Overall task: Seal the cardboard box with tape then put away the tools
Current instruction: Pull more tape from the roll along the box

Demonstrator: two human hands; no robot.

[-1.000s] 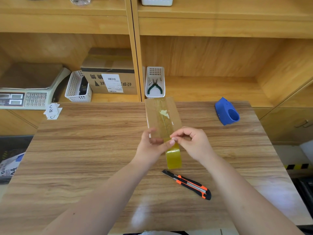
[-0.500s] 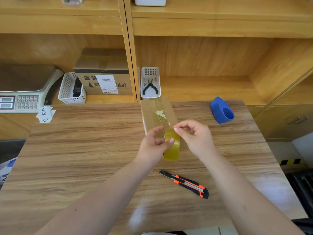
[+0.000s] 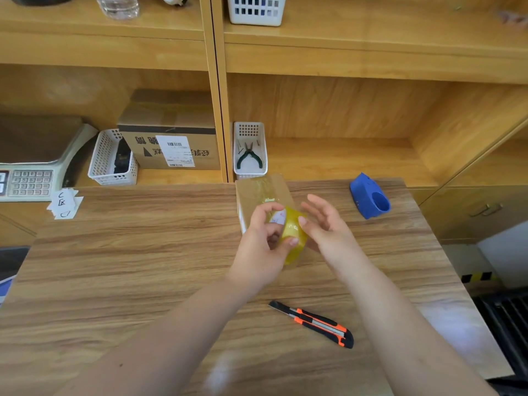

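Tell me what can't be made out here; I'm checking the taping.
Head view only:
- Box near end: hidden behind both hands and the tape.
- Tape's free end: too blurred to find.
- Label text: too small.
- Scale: cut off by left edge.

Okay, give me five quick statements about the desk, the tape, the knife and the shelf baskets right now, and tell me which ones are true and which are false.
1. The left hand holds the yellow tape roll. True.
2. The utility knife is in the right hand. False: it lies on the desk, nearer the person than both hands, touched by neither.
3. Green-handled pliers lie in a white basket on the shelf behind the cardboard box. True.
4. The blue tape dispenser sits on the shelf. False: it stands on the desk, right of the box.
5. The right hand is shut in a fist. False: its fingers are spread open beside the roll.
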